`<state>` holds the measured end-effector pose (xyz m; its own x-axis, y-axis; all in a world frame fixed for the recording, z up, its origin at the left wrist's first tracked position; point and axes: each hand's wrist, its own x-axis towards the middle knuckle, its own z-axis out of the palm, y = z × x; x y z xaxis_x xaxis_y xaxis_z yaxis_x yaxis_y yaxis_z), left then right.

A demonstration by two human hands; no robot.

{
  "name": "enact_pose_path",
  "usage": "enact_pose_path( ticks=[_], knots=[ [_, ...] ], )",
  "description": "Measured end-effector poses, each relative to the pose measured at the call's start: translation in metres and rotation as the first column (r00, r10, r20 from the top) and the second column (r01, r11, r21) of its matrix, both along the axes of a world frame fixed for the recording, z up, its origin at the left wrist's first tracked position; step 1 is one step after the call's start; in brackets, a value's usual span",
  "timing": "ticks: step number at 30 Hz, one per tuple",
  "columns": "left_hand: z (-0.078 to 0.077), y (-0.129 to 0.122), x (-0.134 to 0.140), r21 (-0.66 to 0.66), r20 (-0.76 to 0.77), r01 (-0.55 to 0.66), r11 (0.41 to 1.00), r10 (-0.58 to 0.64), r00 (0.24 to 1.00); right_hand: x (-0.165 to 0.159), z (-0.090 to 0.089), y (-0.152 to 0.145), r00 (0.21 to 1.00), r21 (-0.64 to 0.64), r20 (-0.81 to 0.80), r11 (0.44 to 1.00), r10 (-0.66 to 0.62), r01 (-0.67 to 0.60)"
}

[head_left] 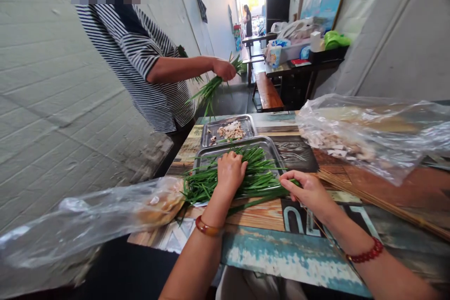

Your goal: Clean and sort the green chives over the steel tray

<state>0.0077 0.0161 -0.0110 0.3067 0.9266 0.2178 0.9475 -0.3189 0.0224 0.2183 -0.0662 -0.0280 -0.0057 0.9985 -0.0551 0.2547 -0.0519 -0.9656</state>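
Observation:
A heap of green garlic chives (260,168) fills a metal tray (272,147) on the table, its leaves hanging over the left rim. My left hand (231,171) lies palm down on the heap, thumb apart, its fingertips partly hidden among the leaves. Just right of the tray, my right hand (305,190) pinches the ends of some chives. A thin bamboo skewer (333,240) runs from under those fingers towards the table's front edge, partly behind the forearm. More bamboo skewers (383,201) lie in a bundle to the right.
Behind, a smaller tray (250,126) holds pale chopped pieces. Clear plastic bags lie left (105,211) and right (369,126) with food inside. A co-worker in a striped shirt (140,61) stands at the far left, holding chives. Beyond are a bench (269,91) and a loaded table.

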Motion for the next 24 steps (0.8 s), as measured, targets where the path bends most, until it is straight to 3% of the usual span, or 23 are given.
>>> enact_pose_path(
  ticks=[5, 10, 16, 21, 24],
  knots=[
    [-0.0026, -0.0001, 0.0009, 0.053, 0.073, 0.124, 0.991, -0.127, 0.989, 0.0013, -0.0024, 0.0003, 1.0, -0.01, 0.013, 1.0, -0.004, 0.004],
    [0.0033, -0.0047, 0.0049, 0.215, 0.265, 0.087, 0.973, -0.143, 0.954, 0.0022, -0.0025, 0.0004, 1.0, -0.024, 0.019, 1.0, -0.013, 0.013],
    [-0.0015, -0.0055, 0.006, 0.094, 0.222, 0.235, 0.968, -0.25, 0.942, 0.0018, -0.0026, 0.0005, 1.0, -0.028, 0.019, 0.999, -0.014, 0.015],
    [-0.0057, -0.0046, 0.0067, 0.125, 0.29, 0.189, 0.974, -0.218, 0.932, 0.0013, -0.0025, 0.0005, 1.0, -0.012, 0.006, 1.0, -0.019, 0.019],
    [-0.0059, -0.0049, 0.0086, 0.113, 0.309, 0.233, 0.966, -0.257, 0.916, 0.0002, -0.0015, 0.0002, 1.0, -0.004, -0.008, 1.0, -0.019, 0.019]
  ],
)
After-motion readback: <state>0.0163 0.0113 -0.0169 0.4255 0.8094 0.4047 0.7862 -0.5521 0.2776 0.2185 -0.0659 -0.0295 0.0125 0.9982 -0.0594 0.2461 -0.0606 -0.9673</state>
